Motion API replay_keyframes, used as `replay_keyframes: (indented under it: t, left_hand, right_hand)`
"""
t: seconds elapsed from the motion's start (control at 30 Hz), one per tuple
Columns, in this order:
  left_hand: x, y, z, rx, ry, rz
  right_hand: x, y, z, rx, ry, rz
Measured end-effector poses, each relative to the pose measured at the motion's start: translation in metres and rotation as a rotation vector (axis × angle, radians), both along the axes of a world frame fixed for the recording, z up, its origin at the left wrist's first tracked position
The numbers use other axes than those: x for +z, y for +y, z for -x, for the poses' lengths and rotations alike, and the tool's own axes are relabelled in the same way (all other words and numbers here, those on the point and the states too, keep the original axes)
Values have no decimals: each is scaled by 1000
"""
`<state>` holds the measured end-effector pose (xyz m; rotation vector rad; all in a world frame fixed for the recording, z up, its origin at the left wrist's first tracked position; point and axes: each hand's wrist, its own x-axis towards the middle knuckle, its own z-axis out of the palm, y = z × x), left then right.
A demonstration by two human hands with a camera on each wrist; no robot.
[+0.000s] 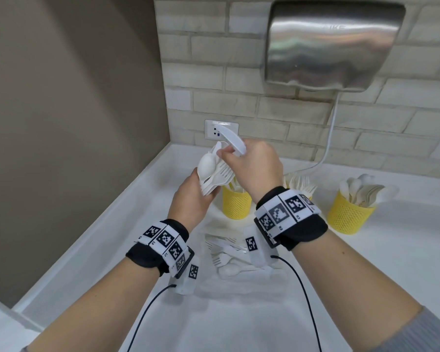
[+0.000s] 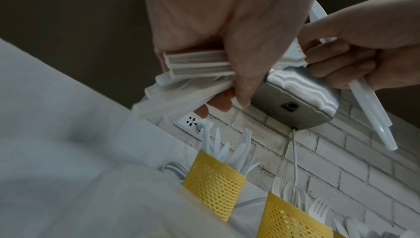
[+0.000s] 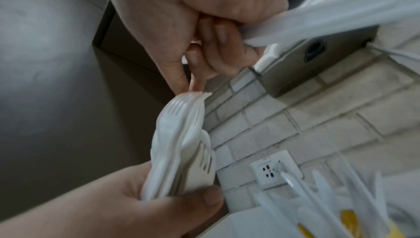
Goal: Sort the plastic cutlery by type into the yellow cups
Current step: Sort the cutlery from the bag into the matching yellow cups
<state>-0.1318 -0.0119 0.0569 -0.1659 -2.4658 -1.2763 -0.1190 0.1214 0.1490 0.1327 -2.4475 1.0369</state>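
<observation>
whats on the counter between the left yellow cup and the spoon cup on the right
A third yellow cup holding forks, mostly hidden behind the right hand in the head view; the left wrist view shows it beside the knife cup.

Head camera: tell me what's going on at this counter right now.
A person is sorting white plastic cutlery into yellow mesh cups. The left hand grips a mixed bundle of forks and spoons above the counter. The right hand holds a few knives and pinches at the top of the bundle. The left cup holds knives, the right cup spoons, and a cup between them forks. Loose cutlery remains on the counter.
</observation>
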Motion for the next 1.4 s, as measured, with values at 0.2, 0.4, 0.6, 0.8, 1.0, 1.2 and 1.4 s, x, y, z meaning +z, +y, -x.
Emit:
replay_keyframes:
  t: [0.2,0.4,0.6,0.8,1.0,1.2,1.4]
  left_hand:
    - [-4,0,0,-30,-42,-61]
    - [-6,3,1,-46,7,-48]
    - [-4,2,4,-76,-32,-106]
    - [-4,-2,3,-129,-84,-189]
    - [-4,-16,7,-34,-112,-199]
    - [3,-21,11,36,-142,-270]
    - [12,-16,11,-39,-154,-356]
  right_hand:
    - [4,4,4,26,-42,147]
    - [-1,2,7,35,-79,151]
    - [1,5,8,149,89,109]
    - [14,19,11,143,213,252]
    - [42,45,21,-10,429,376]
    - [2,55,45,-132,248,-3]
    - [-68,51,67,-127,-24,-246]
